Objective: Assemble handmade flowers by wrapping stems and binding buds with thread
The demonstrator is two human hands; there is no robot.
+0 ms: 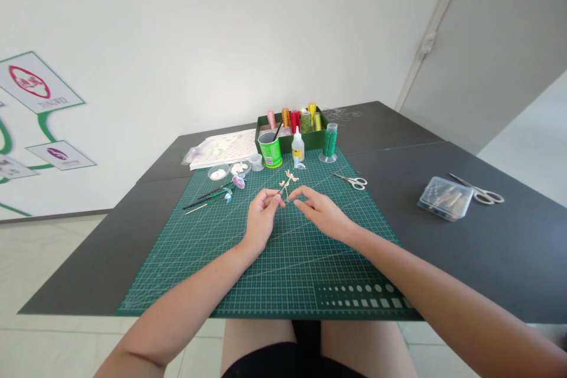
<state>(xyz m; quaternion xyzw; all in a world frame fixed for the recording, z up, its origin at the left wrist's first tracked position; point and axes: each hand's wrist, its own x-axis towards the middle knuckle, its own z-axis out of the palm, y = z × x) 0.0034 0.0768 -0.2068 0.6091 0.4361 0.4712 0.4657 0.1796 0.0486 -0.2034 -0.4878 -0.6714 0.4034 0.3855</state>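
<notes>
Above the middle of the green cutting mat (283,271), my left hand (262,215) pinches the thin green stem of a small artificial flower sprig (290,177). Pale pink petals spread from the top of the sprig, pointing away from me. My right hand (319,211) is beside it, fingertips drawn together close to the stem. What those fingertips hold is too small to make out. Left of my hands lie a purple flower (238,182) and a light blue flower (228,195) on dark stems. A separate blue petal piece (299,163) rests beyond the sprig.
Behind stand a green can (271,153), a glue bottle (298,146), a green thread spool (330,142) and a box (315,140) of spools. Small scissors (357,183) lie right on the mat. Farther right are a clear plastic case (445,198) and larger scissors (485,195).
</notes>
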